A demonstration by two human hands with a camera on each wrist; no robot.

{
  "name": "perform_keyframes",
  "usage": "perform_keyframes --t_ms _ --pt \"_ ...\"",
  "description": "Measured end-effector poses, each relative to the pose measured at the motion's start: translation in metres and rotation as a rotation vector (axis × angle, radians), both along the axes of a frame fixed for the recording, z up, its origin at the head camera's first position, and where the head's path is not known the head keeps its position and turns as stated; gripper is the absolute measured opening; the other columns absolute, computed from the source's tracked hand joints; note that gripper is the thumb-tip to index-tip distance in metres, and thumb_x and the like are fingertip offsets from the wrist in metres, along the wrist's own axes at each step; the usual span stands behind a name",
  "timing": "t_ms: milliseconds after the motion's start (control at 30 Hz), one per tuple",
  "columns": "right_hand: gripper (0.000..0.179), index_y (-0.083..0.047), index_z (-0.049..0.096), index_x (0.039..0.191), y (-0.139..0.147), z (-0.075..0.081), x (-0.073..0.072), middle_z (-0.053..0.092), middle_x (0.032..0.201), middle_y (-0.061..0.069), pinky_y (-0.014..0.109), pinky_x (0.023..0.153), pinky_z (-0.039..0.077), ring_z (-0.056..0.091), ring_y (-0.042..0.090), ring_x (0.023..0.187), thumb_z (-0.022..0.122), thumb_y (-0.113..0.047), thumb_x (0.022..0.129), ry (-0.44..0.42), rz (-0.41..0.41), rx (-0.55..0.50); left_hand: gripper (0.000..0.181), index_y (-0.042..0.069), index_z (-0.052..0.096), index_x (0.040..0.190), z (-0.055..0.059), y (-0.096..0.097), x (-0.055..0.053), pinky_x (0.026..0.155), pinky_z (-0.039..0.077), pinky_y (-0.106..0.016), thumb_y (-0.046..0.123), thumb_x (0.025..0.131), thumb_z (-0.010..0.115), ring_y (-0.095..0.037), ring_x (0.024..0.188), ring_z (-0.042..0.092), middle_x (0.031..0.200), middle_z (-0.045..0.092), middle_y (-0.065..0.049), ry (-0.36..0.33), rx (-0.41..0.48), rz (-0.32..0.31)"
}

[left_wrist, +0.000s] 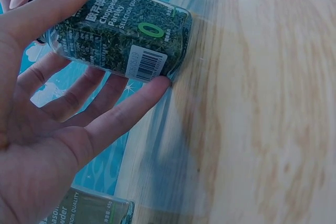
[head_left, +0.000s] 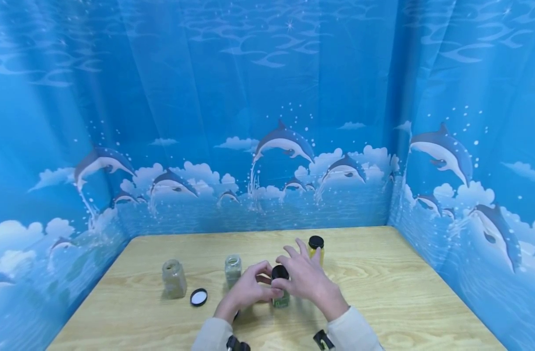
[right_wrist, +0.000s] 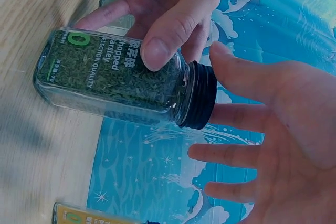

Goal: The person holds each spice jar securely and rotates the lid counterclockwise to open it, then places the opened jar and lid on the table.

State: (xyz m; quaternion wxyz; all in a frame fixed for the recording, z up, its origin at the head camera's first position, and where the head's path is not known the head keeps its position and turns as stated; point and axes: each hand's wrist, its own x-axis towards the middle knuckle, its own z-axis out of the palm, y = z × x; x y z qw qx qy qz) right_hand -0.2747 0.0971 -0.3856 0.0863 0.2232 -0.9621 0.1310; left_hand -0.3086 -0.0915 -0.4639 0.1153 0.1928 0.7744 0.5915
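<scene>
A square glass jar of chopped parsley [right_wrist: 105, 77] stands upright on the table in front of me, a black lid [right_wrist: 202, 95] on its neck. My left hand [head_left: 251, 287] grips the jar's side, its thumb across the label in both wrist views. At the top, the thumb and index finger of my right hand [head_left: 307, 278] pinch the lid, while the other fingers stretch out free. Green flakes fill much of the jar. Just behind my right hand is a yellow jar [head_left: 316, 248] with a black cap, partly covered by the fingers.
On the left of the wooden table [head_left: 131, 302] stand a lidless glass jar of greyish powder [head_left: 174, 280] and another lidless jar [head_left: 233, 268]. A loose black lid [head_left: 199, 297] lies between them, white inside up. A blue dolphin curtain [head_left: 267, 122] surrounds the table's back and sides.
</scene>
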Motion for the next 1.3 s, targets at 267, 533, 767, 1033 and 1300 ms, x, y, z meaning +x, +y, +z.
perform_keyframes --t_ms 267,533,767,1033,1300 --pt "0.047 -0.017 0.072 0.123 0.0009 -0.0006 -0.0025 0.056 0.150 0.016 0.091 0.107 0.021 0.032 0.050 0.150 0.080 -0.046 0.087 0.011 -0.004 -0.013 0.034 0.009 0.061 0.101 -0.0004 0.0009 -0.0002 0.075 0.066 -0.038 0.012 0.080 0.087 -0.024 0.106 0.068 0.121 0.067 -0.012 -0.006 0.025 -0.004" --pt "0.040 -0.017 0.075 0.115 0.0000 -0.0020 -0.0009 0.058 0.147 0.016 0.091 0.106 0.022 0.034 0.051 0.149 0.082 -0.042 0.085 0.018 0.008 -0.006 0.034 0.009 0.062 0.102 -0.0024 0.0003 -0.0003 0.074 0.065 -0.037 0.012 0.079 0.087 -0.023 0.104 0.067 0.121 0.067 -0.010 -0.030 0.021 -0.001" --pt "0.038 -0.022 0.072 0.125 -0.0011 -0.0007 0.0014 0.054 0.152 0.014 0.092 0.105 0.020 0.031 0.052 0.151 0.079 -0.027 0.089 -0.030 0.055 0.030 0.034 0.009 0.061 0.104 -0.0028 -0.0003 0.0017 0.074 0.066 -0.039 0.011 0.080 0.086 -0.022 0.101 0.067 0.116 0.067 -0.009 -0.023 0.015 -0.001" --pt "0.041 -0.023 0.070 0.128 0.0001 0.0022 0.0027 0.052 0.154 0.014 0.092 0.105 0.018 0.028 0.052 0.151 0.078 -0.018 0.089 -0.058 0.091 0.024 0.034 0.010 0.063 0.105 -0.0016 -0.0007 0.0039 0.075 0.066 -0.040 0.013 0.081 0.086 -0.023 0.103 0.065 0.117 0.067 -0.008 -0.005 0.010 0.004" --pt "0.041 -0.021 0.067 0.135 0.0029 0.0044 0.0013 0.049 0.156 0.015 0.092 0.107 0.016 0.024 0.051 0.154 0.073 -0.029 0.095 -0.077 0.096 -0.026 0.035 0.009 0.061 0.104 0.0001 0.0010 0.0018 0.075 0.066 -0.039 0.012 0.080 0.086 -0.023 0.104 0.066 0.120 0.067 -0.010 -0.014 0.012 0.009"
